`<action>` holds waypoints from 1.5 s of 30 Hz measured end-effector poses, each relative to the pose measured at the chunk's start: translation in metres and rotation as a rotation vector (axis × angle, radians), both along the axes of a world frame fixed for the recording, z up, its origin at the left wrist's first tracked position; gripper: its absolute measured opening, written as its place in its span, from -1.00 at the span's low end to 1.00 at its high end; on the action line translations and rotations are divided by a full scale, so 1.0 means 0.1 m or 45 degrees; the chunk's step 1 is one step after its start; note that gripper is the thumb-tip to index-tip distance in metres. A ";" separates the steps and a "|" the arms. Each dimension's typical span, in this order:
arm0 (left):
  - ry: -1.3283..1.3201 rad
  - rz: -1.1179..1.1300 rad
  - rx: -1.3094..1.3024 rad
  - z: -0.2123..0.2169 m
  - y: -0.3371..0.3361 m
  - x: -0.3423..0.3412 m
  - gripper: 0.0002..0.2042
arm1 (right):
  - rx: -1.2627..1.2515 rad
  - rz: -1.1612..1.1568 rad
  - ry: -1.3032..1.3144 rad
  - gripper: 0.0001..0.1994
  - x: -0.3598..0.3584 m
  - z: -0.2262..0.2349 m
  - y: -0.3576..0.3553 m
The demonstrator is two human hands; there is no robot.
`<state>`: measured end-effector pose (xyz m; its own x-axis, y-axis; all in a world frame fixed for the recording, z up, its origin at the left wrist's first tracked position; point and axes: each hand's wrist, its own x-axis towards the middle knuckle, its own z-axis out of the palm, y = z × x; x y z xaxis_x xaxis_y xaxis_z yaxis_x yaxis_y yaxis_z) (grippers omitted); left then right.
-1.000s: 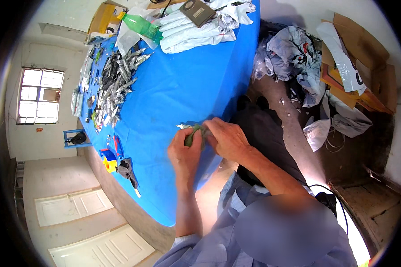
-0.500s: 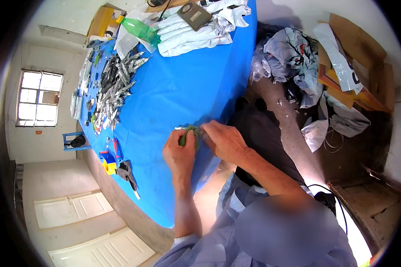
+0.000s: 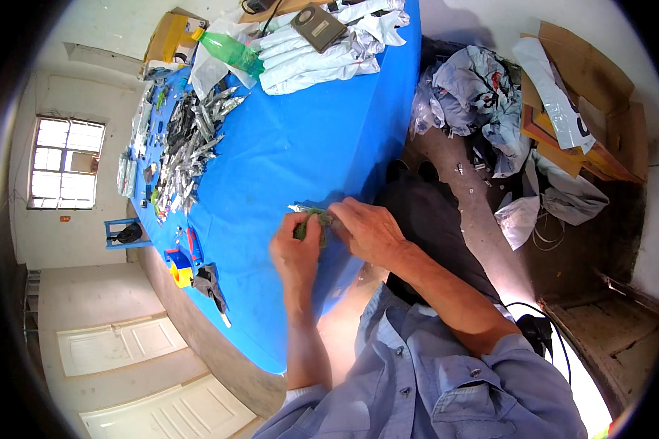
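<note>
My left hand (image 3: 294, 245) is closed around a crumpled green cloth (image 3: 313, 219) over the near edge of the blue-covered table. A thin silvery piece (image 3: 297, 208) sticks out past the cloth toward the table; the rest of it is hidden in the fingers. Close against the cloth, my right hand (image 3: 366, 228) has its fingers pinched together. Whatever lies between those fingertips is too small and covered to make out.
A heap of silvery and black slim pieces (image 3: 187, 143) covers the table's left part. Beyond are a green bottle (image 3: 231, 53), white plastic bags (image 3: 315, 62) and a grey-brown box (image 3: 319, 28). A yellow-and-blue tape roll (image 3: 180, 272) lies left. Bags (image 3: 479, 102) and an open carton (image 3: 593, 80) stand right.
More of the silvery piece now shows beyond the green cloth. Both hands stay close together in nearly the same place, the left shifted very slightly.
</note>
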<state>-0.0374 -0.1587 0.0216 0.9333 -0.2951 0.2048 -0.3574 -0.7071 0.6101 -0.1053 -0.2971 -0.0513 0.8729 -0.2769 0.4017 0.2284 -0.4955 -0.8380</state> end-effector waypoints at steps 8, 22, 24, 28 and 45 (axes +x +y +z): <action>-0.091 0.001 0.032 -0.03 0.05 -0.01 -0.85 | 0.013 -0.022 0.019 -0.70 -0.01 -0.01 0.01; -0.257 -0.015 0.052 -0.13 0.07 0.02 -0.86 | -0.046 -0.014 0.059 -0.75 -0.01 0.02 0.02; -0.209 -0.002 0.010 -0.10 0.06 0.00 -0.87 | -0.042 -0.020 0.046 -0.76 -0.02 0.02 0.02; -0.114 -0.060 -0.012 -0.07 0.05 -0.08 -0.86 | -0.038 -0.025 0.026 -0.76 -0.02 -0.01 0.03; -0.038 0.014 -0.070 -0.08 0.06 -0.05 -0.86 | -0.024 -0.031 0.059 -0.69 -0.04 -0.01 0.03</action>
<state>-0.0429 -0.1526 0.0141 0.9296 -0.2724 0.2484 -0.3686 -0.6766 0.6374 -0.1090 -0.2944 -0.0523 0.8838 -0.2907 0.3666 0.1777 -0.5164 -0.8377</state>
